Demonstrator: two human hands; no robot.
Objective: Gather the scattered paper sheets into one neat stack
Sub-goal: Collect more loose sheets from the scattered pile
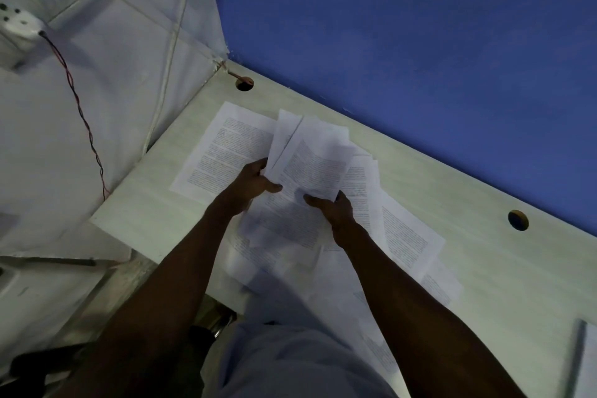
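A loose bunch of printed sheets (315,152) is lifted above the pale desk (504,271). My left hand (253,182) grips the bunch at its left edge, thumb on top. My right hand (332,207) holds its lower right corner. One printed sheet (223,152) lies flat on the desk to the left of the bunch. More sheets (407,236) lie overlapping under and to the right of my hands, and several (274,255) spread toward the desk's near edge.
A blue wall (403,26) backs the desk. Two cable holes (244,83) (518,220) pierce the desktop. A white side panel on the left carries sockets (22,22) and a red-black wire (82,116). Another paper edge (581,362) shows at the lower right.
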